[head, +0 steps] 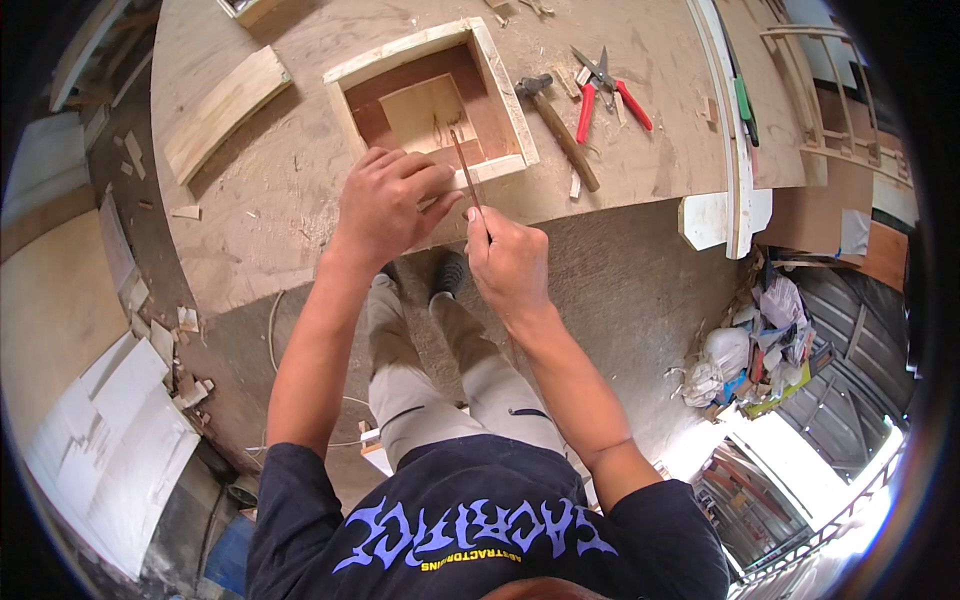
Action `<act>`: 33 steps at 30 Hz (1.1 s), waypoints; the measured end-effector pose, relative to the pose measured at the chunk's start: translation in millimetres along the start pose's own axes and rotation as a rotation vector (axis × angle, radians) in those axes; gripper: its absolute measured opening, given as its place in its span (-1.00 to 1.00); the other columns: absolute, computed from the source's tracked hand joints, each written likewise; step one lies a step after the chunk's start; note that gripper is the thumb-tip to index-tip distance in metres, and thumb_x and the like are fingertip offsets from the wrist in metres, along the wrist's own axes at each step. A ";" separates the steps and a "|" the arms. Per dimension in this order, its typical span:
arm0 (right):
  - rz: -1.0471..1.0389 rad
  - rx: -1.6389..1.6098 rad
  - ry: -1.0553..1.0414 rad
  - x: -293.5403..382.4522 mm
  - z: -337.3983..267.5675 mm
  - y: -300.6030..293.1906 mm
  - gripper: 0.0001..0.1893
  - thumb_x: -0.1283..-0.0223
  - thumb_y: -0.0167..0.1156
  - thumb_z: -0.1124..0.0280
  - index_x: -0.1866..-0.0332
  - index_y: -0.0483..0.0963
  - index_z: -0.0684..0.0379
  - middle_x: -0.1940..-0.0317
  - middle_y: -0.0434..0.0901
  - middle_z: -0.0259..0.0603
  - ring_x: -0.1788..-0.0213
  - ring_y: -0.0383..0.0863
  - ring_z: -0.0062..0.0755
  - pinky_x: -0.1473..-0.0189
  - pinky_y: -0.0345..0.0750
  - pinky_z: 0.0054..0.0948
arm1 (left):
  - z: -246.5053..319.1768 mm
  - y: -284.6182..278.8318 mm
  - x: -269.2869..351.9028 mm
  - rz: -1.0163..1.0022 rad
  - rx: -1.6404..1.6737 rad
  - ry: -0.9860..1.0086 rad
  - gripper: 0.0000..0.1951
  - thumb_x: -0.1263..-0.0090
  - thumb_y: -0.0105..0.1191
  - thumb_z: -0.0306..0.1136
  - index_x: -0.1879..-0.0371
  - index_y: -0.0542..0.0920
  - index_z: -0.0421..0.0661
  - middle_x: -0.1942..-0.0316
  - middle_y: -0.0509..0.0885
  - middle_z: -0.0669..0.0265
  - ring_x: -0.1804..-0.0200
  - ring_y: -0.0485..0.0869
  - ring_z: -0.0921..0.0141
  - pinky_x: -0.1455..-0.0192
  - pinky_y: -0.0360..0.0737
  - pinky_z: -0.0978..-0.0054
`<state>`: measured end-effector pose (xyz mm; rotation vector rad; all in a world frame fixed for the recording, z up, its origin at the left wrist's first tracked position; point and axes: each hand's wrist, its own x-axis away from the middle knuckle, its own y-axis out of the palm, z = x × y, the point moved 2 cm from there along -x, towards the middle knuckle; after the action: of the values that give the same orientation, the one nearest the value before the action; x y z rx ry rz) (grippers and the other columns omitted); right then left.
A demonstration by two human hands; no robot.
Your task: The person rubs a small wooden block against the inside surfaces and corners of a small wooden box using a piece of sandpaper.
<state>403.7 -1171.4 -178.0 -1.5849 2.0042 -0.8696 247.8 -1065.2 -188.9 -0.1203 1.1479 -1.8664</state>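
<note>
An open wooden box frame point(501, 90) with a reddish-brown inside lies at the edge of the wooden worktable point(300, 247). My left hand point(394, 196) grips the near wall of the box, fingers over its top edge. In my right hand point(504, 259) is a thin, reddish-brown rod-like tool point(465, 169), whose tip points up over the near wall. Its exact kind cannot be told. A lighter wood panel point(420, 112) with dark marks shows inside the box. Right of the box lie a hammer point(562, 135) and red-handled snips point(606, 90).
A curved wood board point(229, 112) lies left of the box. Small wood offcuts point(186, 212) are scattered about the table. At the right, long white strips point(731, 135) overhang the table edge beside a green-handled tool point(742, 99). Bags and scrap point(750, 345) are piled on the floor.
</note>
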 end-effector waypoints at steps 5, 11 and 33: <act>0.042 0.051 0.005 -6.2 4.8 6.3 -0.72 -0.57 0.19 0.36 0.35 0.54 0.24 0.49 0.64 0.13 0.39 0.72 0.25 0.36 0.60 0.07 | 1.7 5.8 -2.4 -0.041 -0.005 -0.019 -0.75 -0.25 0.54 -0.17 0.19 0.84 0.02 0.29 0.81 0.37 0.21 0.78 0.28 0.10 0.66 0.31; 0.044 0.159 -0.030 -10.2 -1.8 5.7 -0.76 -0.56 0.20 0.37 0.31 0.54 0.22 0.50 0.67 0.11 0.41 0.75 0.22 0.38 0.65 0.05 | 8.5 6.7 -9.7 -0.096 -0.083 -0.005 -0.77 -0.25 0.51 -0.22 0.22 0.81 -0.03 0.29 0.79 0.35 0.22 0.75 0.28 0.06 0.61 0.29; 0.049 0.242 -0.060 -6.5 2.8 13.0 -0.77 -0.59 0.16 0.39 0.28 0.53 0.23 0.49 0.68 0.13 0.41 0.75 0.23 0.40 0.65 0.07 | -0.4 12.5 -3.8 -0.080 0.008 0.044 -0.78 -0.25 0.50 -0.26 0.19 0.80 0.01 0.25 0.79 0.39 0.22 0.72 0.29 0.03 0.54 0.29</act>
<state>398.3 -1163.7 -189.5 -1.4052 1.8116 -0.9923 257.9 -1064.1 -197.2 -0.1230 1.1806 -1.9521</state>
